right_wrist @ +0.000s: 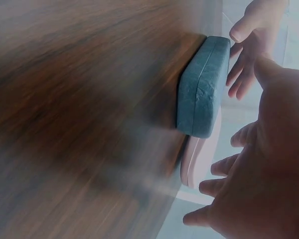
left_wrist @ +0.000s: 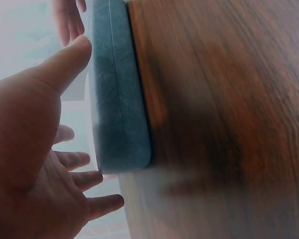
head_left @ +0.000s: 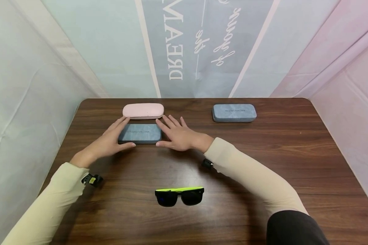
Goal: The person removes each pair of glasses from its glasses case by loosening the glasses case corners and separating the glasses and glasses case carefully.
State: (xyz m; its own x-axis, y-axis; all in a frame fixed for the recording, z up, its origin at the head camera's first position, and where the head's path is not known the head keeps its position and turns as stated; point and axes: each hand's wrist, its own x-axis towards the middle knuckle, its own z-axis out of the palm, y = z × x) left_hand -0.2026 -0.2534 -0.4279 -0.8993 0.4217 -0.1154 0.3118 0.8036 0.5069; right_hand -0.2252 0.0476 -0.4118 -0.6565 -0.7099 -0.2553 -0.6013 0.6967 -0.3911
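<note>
A blue glasses case [head_left: 142,133], closed, lies on the table between the two hands. At its left end is my left hand [head_left: 108,139], fingers extended and thumb near the front edge. My right hand [head_left: 181,136] is spread at the case's right end, thumb apart from the fingers. Whether either hand touches the case cannot be made out. Just behind it sits a pink glasses case [head_left: 143,110]. The left wrist view shows the blue case's side [left_wrist: 117,94] flat on the wood, and the right wrist view shows its near end [right_wrist: 204,94].
Another blue glasses case [head_left: 234,113] lies at the back right of the wooden table [head_left: 282,153]. Black sunglasses [head_left: 179,197] with lime-green temples rest near the front, lenses toward me. A printed cloth backdrop [head_left: 202,47] hangs behind the table's far edge.
</note>
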